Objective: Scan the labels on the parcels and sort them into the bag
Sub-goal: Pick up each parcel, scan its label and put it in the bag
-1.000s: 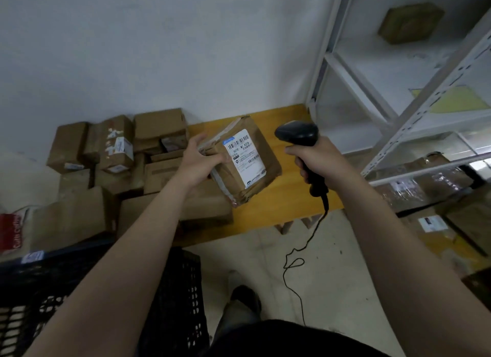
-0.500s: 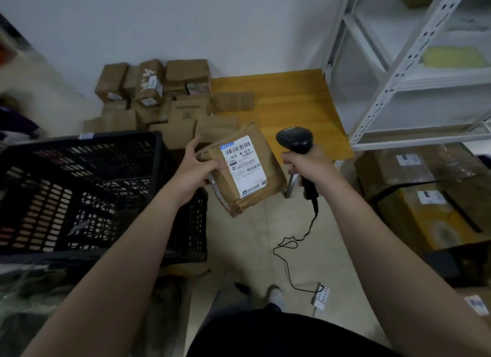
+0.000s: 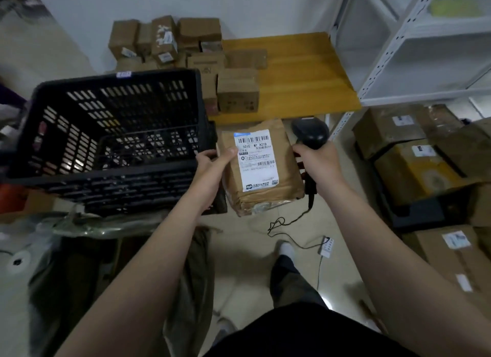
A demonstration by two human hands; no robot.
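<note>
Bag (image 3: 87, 225): lower left, under the crate; crumpled plastic rim, dark inside.
Crate (image 3: 111, 122): black, slotted, left of the parcel; near corner just beside the left hand.
Boxes (image 3: 186, 45): brown pile on the table's left part, behind the crate.
Left hand (image 3: 210, 168): clamped on the parcel's left edge, thumb across the front touching the label, fingers hidden behind.
Parcel (image 3: 265, 200): brown paper, held in the air over the floor, between both hands, in front of the table; not in the bag.
Label (image 3: 256, 160): white, barcode at the top, facing the camera.
Scanner (image 3: 310, 134): black, head just beside the parcel's upper right corner.
Right hand (image 3: 318, 165): fingers wrapped tight round the scanner's handle; close against the parcel's right edge, contact impossible to tell.
Cable (image 3: 292, 219): from the handle down to the floor, looped.
Table (image 3: 297, 64): yellow wooden top, bare on the right.
Shelf (image 3: 414, 72): white, far right.
</note>
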